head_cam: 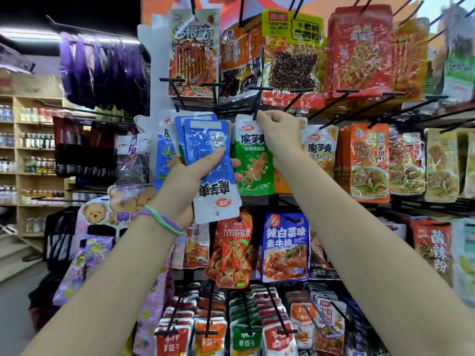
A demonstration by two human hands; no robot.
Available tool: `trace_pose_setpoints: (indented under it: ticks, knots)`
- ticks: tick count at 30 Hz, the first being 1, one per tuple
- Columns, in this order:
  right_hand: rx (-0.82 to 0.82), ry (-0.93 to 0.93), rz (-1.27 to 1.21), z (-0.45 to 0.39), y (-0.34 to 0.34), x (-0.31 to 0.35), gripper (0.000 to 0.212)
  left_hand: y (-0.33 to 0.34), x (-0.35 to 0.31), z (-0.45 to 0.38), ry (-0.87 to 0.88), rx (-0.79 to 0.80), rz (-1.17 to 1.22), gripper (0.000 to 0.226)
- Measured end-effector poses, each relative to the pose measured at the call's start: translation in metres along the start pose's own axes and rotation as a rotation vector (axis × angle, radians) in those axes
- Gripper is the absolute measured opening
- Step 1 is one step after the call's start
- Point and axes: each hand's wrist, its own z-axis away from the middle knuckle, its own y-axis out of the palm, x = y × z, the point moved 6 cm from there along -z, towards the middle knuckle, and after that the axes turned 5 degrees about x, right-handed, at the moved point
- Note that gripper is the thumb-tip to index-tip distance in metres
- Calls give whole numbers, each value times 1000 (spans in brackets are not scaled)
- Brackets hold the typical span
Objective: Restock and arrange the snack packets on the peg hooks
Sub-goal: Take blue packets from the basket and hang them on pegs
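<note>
Wooden shelving [18, 150] with bottles at left, grey floor [15, 317] below, dark ceiling above.

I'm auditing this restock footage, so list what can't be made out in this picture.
- Head view: whether the green packet is already threaded on the peg hook; the right hand covers its top corner.
- How many blue packets the left hand holds: they overlap.
- Purple packets upper left: print blurred.
- Bottles on the far shelves: too small to read.
- Bottom-row packets: cut off by the frame edge.
</note>
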Motion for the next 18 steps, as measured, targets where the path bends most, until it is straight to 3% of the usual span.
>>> trace_pose_setpoints:
  ticks: [4,8,9,12,14,16,18]
  knots:
    - [-43,-188,139,10,-6,7,14,-4,2,2,-16,-8,9,33]
    - [-290,-693,683,53,-11,19,29,-9,1,5,-41,0,88,32]
    - [-260,-736,832,56,-6,15,34,-9,0,6,-41,-4,104,32]
    - [60,-507,1081,45,6,-6,44,-11,0,8,-19,-34,43,31]
    - [35,-563,925,51,-2,2,35,-15,0,7,35,-92,11,28]
    - [-19,-620,574,67,-18,16,26,-16,-2,8,72,-149,-24,48]
    - [249,-427,258,81,-15,14,25,-10,-2,9,86,-140,-31,62]
